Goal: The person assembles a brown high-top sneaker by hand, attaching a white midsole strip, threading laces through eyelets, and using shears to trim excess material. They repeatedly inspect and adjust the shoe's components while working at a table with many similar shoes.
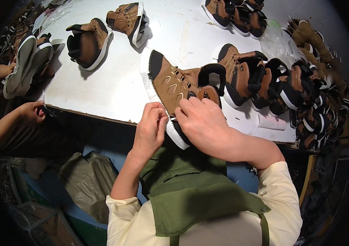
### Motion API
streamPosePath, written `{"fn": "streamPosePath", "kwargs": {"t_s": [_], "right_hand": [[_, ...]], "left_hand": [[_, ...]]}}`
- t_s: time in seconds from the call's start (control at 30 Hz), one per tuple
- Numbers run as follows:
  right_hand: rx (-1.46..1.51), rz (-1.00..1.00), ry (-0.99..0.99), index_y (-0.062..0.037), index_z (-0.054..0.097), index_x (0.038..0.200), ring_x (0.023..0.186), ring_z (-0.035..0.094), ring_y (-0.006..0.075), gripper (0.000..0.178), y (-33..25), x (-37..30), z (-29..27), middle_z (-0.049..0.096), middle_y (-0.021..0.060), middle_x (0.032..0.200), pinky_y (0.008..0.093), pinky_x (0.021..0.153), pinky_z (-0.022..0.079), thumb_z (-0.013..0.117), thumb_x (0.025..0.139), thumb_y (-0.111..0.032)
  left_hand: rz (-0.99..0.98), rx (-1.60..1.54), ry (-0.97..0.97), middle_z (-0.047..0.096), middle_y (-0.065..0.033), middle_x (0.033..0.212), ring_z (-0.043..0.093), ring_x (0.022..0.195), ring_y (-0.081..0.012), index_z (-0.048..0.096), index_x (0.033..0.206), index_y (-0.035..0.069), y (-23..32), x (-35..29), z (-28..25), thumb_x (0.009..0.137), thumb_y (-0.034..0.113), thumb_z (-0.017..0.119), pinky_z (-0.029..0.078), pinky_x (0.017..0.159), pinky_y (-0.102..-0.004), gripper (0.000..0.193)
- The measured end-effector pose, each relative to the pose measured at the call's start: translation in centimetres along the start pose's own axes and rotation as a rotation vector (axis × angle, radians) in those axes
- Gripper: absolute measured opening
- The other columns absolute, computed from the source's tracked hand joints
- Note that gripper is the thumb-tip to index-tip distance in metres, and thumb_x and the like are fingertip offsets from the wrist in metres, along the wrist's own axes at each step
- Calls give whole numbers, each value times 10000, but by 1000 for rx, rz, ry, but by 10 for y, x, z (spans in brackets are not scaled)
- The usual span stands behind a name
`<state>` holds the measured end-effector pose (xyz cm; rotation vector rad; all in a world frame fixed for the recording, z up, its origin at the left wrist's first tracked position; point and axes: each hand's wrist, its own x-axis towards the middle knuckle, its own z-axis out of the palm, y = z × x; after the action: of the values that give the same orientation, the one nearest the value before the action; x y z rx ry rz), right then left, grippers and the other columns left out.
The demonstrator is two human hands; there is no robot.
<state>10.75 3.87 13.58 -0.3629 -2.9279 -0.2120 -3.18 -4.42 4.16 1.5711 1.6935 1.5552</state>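
A brown and black lace-up boot (171,84) with a white sole lies tilted on its side at the table's front edge, toe pointing away, heel toward me. My left hand (150,129) is closed in a pinch along the white sole edge near the heel. My right hand (204,125) rests over the heel side of the upper, its fingers bent and pressed together. A small whitish bit shows between the two hands at the sole seam. What either set of fingertips holds is hidden or too small to name.
Single boots (100,41) stand at the far left; a row of similar boots (244,76) runs along the right, beside a clear plastic bag (279,43). A white-pink roll (271,122) lies front right. At left, another person's hand (31,112) is near a pair of boots (27,65).
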Motion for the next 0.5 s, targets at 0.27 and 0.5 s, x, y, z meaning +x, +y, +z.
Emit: {"fn": "streamPosePath", "kwargs": {"t_s": [0.27,0.5], "right_hand": [[24,17,-50,-33,623,759,790,546,215,118,-1,5,2,521,71,797,322,636,419,619,662,-102],[-2,24,-102,-49,670,727,842,565,212,90,-4,7,1,546,71,822,316,665,436,641,676,-118]], "left_hand": [[22,5,9,542,-172,983,597,770,-314,515,896,-42,-1,0,1,824,-62,589,497,644,-353,105],[43,38,21,553,-172,983,604,767,-319,522,894,-35,0,1,2,823,-54,595,502,640,-356,104]]}}
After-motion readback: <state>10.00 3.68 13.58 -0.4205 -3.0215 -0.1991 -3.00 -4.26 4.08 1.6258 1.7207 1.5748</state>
